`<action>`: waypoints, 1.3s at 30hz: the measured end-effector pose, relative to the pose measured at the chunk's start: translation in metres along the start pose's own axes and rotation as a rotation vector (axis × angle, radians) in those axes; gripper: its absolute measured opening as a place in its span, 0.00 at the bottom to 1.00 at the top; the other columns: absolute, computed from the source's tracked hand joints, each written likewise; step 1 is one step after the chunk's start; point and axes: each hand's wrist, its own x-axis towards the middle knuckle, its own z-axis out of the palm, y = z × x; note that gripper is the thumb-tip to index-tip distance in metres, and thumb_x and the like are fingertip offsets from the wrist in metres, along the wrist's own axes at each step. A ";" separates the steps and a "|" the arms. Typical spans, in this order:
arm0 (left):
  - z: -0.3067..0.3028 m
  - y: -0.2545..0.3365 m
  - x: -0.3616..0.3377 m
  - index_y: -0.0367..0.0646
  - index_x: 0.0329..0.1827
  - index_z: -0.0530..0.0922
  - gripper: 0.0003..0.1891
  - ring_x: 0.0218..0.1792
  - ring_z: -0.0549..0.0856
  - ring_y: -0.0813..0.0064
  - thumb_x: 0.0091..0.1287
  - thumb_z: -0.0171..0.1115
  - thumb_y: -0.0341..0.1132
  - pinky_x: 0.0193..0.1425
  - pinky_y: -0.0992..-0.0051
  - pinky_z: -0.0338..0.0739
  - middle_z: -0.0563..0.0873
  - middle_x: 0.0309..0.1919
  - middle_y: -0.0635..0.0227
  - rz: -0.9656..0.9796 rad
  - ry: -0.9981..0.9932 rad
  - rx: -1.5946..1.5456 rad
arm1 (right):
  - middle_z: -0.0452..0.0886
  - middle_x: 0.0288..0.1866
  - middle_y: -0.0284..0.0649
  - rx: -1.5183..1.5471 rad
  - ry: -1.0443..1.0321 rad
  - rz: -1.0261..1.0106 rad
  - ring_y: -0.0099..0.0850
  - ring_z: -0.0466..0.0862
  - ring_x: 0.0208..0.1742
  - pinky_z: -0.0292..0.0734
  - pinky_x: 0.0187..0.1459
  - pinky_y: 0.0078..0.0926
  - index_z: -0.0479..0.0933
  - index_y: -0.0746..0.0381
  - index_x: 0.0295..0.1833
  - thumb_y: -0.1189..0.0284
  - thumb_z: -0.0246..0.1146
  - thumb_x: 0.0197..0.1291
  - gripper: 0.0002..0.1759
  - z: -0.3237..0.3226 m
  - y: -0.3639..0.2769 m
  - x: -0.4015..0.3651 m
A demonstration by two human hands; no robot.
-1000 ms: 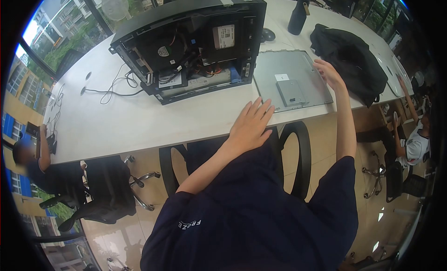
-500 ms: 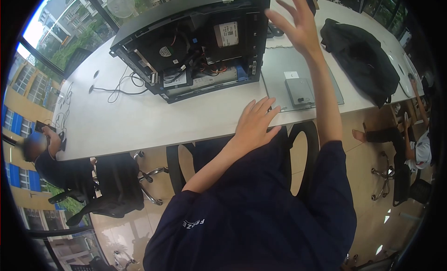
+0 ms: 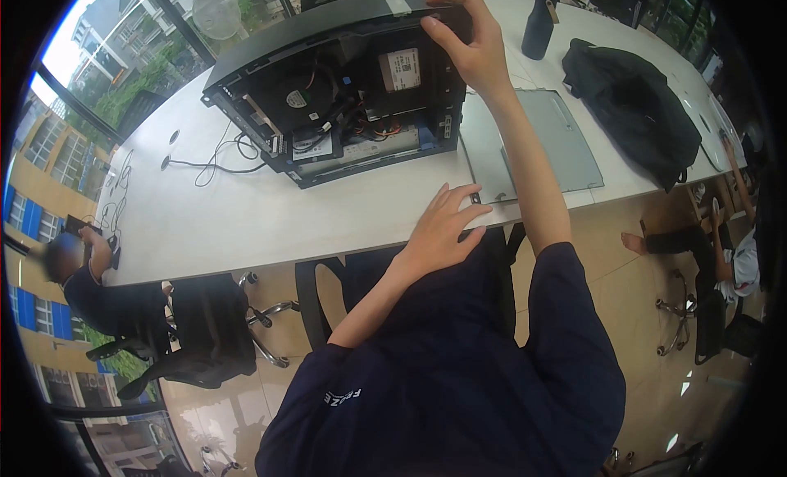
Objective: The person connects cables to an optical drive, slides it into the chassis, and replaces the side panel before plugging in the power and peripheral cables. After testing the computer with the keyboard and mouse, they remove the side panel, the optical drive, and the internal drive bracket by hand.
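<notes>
An open-sided black desktop computer case (image 3: 279,59) stands on the white table, its fan, cables and a labelled drive (image 3: 399,70) exposed. At its upper right corner, my right hand (image 3: 471,38) is closed over the edge, fingers on top and thumb on the open side. My left hand (image 3: 443,231) lies with fingers spread at the table's front edge, fingertips by the corner of a grey metal side panel (image 3: 566,149). That panel rests flat, right of the case, partly covered by my right forearm.
A dark bottle (image 3: 538,26) and a black bag (image 3: 631,108) are on the right of the table (image 3: 205,223). Thin cables (image 3: 217,161) trail left of the case. One person (image 3: 90,264) sits at the far left, another (image 3: 742,264) at the far right.
My right hand has moved left and down from beside the case onto its upper right corner. The small box on the panel is now behind my forearm. My left hand stays nearly in place.
</notes>
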 end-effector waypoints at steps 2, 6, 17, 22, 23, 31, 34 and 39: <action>-0.003 -0.001 -0.002 0.44 0.57 0.84 0.14 0.68 0.76 0.54 0.69 0.64 0.33 0.77 0.56 0.67 0.76 0.66 0.55 -0.050 0.003 -0.132 | 0.79 0.60 0.45 0.076 0.031 0.076 0.37 0.79 0.64 0.70 0.66 0.33 0.77 0.63 0.53 0.75 0.68 0.63 0.14 0.002 0.001 -0.002; 0.000 0.001 -0.003 0.42 0.52 0.85 0.12 0.66 0.79 0.57 0.67 0.64 0.28 0.69 0.64 0.74 0.77 0.65 0.56 -0.121 0.129 -0.230 | 0.83 0.59 0.40 0.075 0.083 0.034 0.36 0.76 0.72 0.70 0.69 0.31 0.79 0.60 0.52 0.74 0.71 0.62 0.14 0.007 0.003 -0.007; -0.075 -0.007 0.000 0.35 0.44 0.80 0.10 0.42 0.85 0.68 0.60 0.61 0.17 0.45 0.74 0.78 0.84 0.43 0.59 0.258 0.716 0.029 | 0.85 0.57 0.38 0.109 0.064 0.035 0.37 0.78 0.69 0.68 0.72 0.34 0.81 0.60 0.51 0.75 0.69 0.62 0.12 0.002 0.008 -0.009; -0.138 -0.015 0.050 0.36 0.59 0.76 0.19 0.45 0.85 0.69 0.66 0.67 0.25 0.45 0.74 0.79 0.83 0.49 0.57 0.023 0.823 0.124 | 0.85 0.57 0.38 0.152 0.080 0.058 0.36 0.78 0.69 0.67 0.72 0.34 0.80 0.60 0.51 0.75 0.69 0.62 0.12 0.004 0.007 -0.007; -0.141 -0.016 0.055 0.37 0.61 0.76 0.22 0.43 0.85 0.69 0.66 0.69 0.30 0.44 0.73 0.80 0.84 0.48 0.58 -0.040 0.814 0.267 | 0.85 0.57 0.38 0.147 0.081 0.051 0.36 0.78 0.69 0.67 0.72 0.34 0.80 0.60 0.51 0.75 0.69 0.62 0.12 0.005 0.008 -0.006; -0.165 -0.026 0.083 0.38 0.60 0.75 0.35 0.37 0.90 0.60 0.61 0.75 0.56 0.38 0.64 0.83 0.89 0.44 0.58 -0.238 0.636 0.549 | 0.84 0.58 0.39 0.157 0.094 0.054 0.35 0.76 0.71 0.67 0.71 0.32 0.79 0.61 0.52 0.77 0.68 0.64 0.12 0.008 0.005 -0.009; -0.170 -0.021 0.088 0.39 0.54 0.79 0.35 0.37 0.91 0.58 0.59 0.75 0.62 0.36 0.63 0.83 0.90 0.36 0.59 -0.268 0.621 0.577 | 0.83 0.59 0.40 0.173 0.095 0.043 0.34 0.76 0.71 0.67 0.71 0.32 0.79 0.62 0.52 0.77 0.68 0.64 0.12 0.008 0.007 -0.007; -0.179 -0.027 0.094 0.40 0.43 0.85 0.33 0.30 0.89 0.61 0.56 0.75 0.66 0.34 0.65 0.81 0.88 0.28 0.63 -0.308 0.583 0.632 | 0.82 0.60 0.41 0.188 0.082 0.057 0.34 0.76 0.71 0.68 0.71 0.31 0.79 0.62 0.53 0.77 0.68 0.64 0.12 0.008 0.006 -0.009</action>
